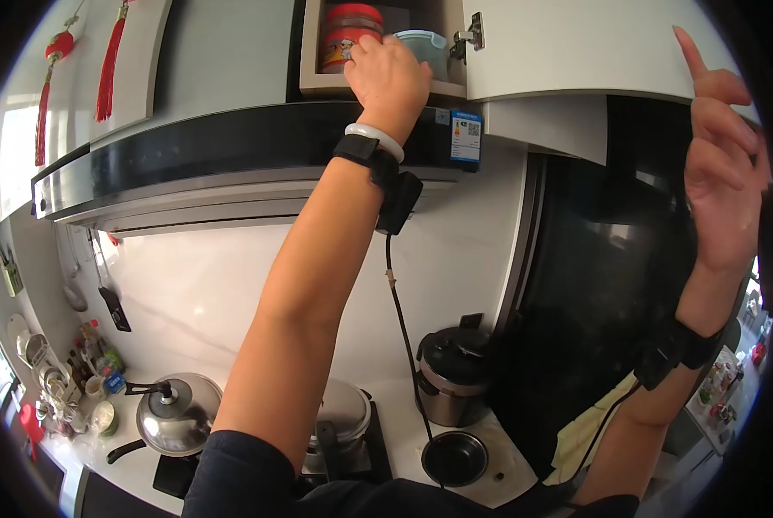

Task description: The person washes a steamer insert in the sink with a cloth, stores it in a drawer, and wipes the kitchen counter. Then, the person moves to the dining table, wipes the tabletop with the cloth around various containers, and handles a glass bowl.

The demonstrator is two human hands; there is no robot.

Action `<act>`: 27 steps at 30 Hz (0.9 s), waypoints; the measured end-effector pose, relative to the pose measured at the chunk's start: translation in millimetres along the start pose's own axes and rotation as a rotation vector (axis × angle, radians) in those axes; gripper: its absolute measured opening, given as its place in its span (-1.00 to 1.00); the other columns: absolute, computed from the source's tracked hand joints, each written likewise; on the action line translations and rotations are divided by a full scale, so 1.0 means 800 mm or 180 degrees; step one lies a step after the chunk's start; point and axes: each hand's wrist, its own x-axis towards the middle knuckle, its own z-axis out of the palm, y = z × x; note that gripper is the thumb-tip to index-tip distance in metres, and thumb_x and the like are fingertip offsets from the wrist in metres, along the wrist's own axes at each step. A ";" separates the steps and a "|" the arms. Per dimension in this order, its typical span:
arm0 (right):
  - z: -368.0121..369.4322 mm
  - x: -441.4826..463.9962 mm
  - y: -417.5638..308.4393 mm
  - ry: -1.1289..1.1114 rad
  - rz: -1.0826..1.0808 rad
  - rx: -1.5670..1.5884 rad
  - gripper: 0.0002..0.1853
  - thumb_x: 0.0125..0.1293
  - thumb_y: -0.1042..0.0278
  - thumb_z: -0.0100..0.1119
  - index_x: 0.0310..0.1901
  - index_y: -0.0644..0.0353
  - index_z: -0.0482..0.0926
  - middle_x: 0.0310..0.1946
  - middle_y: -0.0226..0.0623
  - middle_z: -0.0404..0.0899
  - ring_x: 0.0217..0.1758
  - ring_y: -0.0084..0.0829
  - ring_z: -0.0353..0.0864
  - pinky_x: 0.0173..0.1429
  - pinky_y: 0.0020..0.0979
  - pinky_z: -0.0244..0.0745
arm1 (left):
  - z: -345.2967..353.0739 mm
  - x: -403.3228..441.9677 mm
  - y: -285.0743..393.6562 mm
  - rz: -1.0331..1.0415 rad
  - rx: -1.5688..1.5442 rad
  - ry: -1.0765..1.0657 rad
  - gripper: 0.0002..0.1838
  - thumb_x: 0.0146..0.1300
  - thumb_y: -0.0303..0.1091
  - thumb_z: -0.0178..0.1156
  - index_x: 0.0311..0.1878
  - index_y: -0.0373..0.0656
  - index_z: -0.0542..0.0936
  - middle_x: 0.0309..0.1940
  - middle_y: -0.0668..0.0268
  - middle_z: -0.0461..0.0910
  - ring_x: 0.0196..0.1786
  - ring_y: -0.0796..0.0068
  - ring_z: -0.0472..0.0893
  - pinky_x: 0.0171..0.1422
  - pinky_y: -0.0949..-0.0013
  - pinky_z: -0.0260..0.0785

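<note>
My left hand (386,76) reaches up into an open wall cabinet, its fingers bent and their tips partly hidden. They overlap the front of a red-lidded jar (339,41) with a picture label. A light blue container (428,53) stands just right of these fingers, partly covered by the hand; whether I grip either one does not show. At the far right, my right hand (721,164) is raised in front of the outer end of the white cabinet door (576,47). Its index finger points up, the others are loosely curled, and nothing is visible in it.
A dark range hood (257,142) runs below the cabinets. On the counter stand a lidded steel pan (179,419), a pot (343,406) on the stove, an electric pressure cooker (455,380) and a black bowl (454,458). Black cables hang from both wrists.
</note>
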 end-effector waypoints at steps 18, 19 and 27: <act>0.026 0.014 0.026 -0.0031 -0.0116 -0.0132 -0.27 0.42 0.23 -0.27 0.41 0.09 -0.48 -0.41 -0.40 0.22 -0.45 -0.50 0.26 -0.43 -0.43 0.19 | -0.028 -0.020 -0.026 0.0757 -0.1531 -0.0022 -0.78 0.09 -0.21 0.14 -0.32 -0.10 0.67 -0.38 0.14 0.64 -0.23 0.12 0.60 -0.09 0.24 0.41; 0.031 0.018 0.029 -0.0078 -0.0121 -0.0002 -0.25 0.41 0.24 -0.26 0.41 0.11 -0.49 -0.41 -0.40 0.21 -0.46 -0.49 0.26 -0.43 -0.43 0.19 | -0.044 -0.022 -0.031 0.0540 -0.1773 -0.0148 -0.83 0.05 -0.28 0.19 -0.35 -0.13 0.67 -0.43 0.14 0.63 -0.30 0.14 0.61 -0.17 0.28 0.44; 0.095 0.078 0.093 -0.0435 -0.0290 0.0337 -0.31 0.35 0.09 -0.22 0.34 0.34 -0.17 -0.29 -0.40 0.37 -0.34 -0.49 0.36 -0.38 -0.44 0.27 | -0.151 -0.005 -0.113 0.0350 -0.2046 0.0511 -0.79 0.06 -0.28 0.18 -0.36 -0.23 0.66 -0.45 0.15 0.64 -0.31 0.27 0.64 -0.16 0.36 0.43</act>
